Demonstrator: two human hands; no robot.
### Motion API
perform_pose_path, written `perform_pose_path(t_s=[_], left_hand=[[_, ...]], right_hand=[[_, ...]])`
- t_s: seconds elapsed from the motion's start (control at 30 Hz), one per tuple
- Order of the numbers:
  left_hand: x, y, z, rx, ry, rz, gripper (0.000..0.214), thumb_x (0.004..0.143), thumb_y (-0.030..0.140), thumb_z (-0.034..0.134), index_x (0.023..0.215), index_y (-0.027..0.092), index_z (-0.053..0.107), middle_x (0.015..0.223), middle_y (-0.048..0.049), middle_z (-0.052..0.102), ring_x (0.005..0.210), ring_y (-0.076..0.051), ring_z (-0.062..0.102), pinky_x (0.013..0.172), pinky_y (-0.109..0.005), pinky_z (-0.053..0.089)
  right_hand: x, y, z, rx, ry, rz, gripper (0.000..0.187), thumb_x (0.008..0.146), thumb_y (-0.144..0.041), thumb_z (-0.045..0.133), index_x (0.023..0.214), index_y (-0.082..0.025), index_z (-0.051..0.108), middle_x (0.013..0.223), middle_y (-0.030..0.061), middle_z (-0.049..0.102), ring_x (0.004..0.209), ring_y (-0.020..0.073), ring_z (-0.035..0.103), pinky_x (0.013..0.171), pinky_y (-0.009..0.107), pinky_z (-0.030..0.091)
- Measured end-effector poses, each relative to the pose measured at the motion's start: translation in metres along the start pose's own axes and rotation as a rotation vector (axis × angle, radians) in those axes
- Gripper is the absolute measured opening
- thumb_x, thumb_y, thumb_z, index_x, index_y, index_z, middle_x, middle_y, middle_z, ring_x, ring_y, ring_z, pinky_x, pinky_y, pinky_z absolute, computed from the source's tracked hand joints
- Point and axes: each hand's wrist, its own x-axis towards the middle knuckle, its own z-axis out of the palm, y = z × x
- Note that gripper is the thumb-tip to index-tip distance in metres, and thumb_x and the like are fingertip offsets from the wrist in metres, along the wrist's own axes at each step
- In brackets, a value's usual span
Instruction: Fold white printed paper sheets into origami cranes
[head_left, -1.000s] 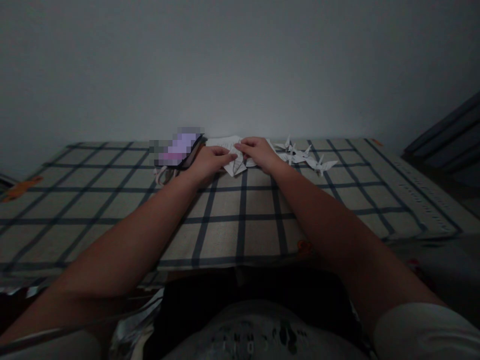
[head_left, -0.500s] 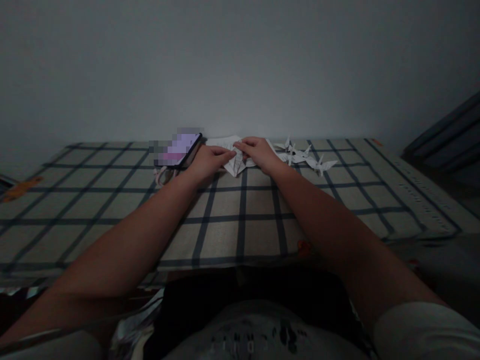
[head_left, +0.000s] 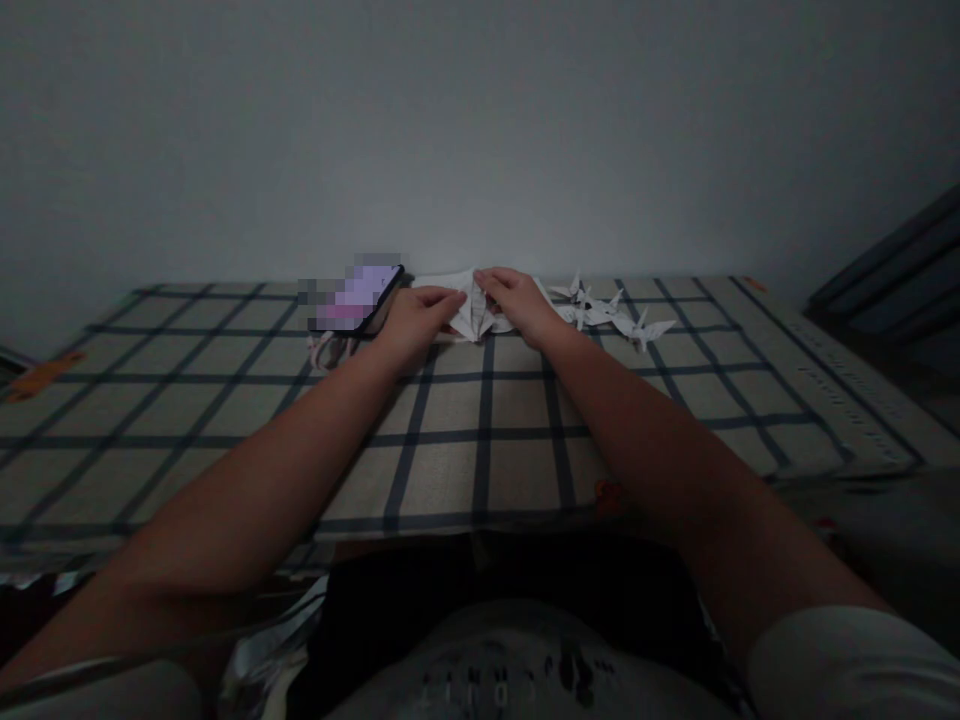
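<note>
**Folded paper (head_left: 471, 318) held in both hands, far side of the bench (head_left: 450, 480)**

So the left hand (head_left: 420, 315) has thumb and fingers nearly closed, pinching the paper's left side. Right hand (head_left: 519, 303) is pretty much the same, thumb and fingertips together near its top right. The paper's between them, just in front of a white sheet (head_left: 439, 284). Paper cranes (head_left: 600, 312) sit right of the right hand, and a phone (head_left: 364, 292) is tilted just left of the left one.

sleeves (head_left: 847, 655): short, pale | shirt (head_left: 517, 635): greyish, dark print (head_left: 576, 668), pale lettering (head_left: 480, 691) | hands (head_left: 412, 322): bare
</note>
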Motion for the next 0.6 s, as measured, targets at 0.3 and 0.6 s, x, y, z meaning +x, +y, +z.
perform_pose_path(t_s=[0.3, 0.6], left_hand=[[0.002, 0.0, 0.001, -0.042, 0.056, 0.063, 0.032, 0.078, 0.042, 0.067, 0.092, 0.014, 0.071, 0.084, -0.0052, 0.07, 0.07, -0.014, 0.061, 0.064, -0.024, 0.052], [0.002, 0.001, 0.001, 0.014, 0.064, 0.083, 0.032, 0.079, 0.044, 0.065, 0.09, 0.014, 0.07, 0.083, -0.0051, 0.069, 0.068, -0.013, 0.061, 0.063, -0.024, 0.053]], right_hand=[[-0.002, 0.001, 0.002, -0.013, -0.07, -0.038, 0.023, 0.08, -0.038, 0.067, 0.078, -0.018, 0.057, 0.073, -0.0021, 0.057, 0.068, 0.0105, 0.051, 0.062, 0.023, 0.042], [-0.005, -0.01, 0.003, -0.121, 0.004, -0.06, 0.02, 0.081, -0.036, 0.067, 0.077, -0.017, 0.062, 0.076, 0.0003, 0.061, 0.073, 0.0122, 0.052, 0.071, 0.027, 0.043]])
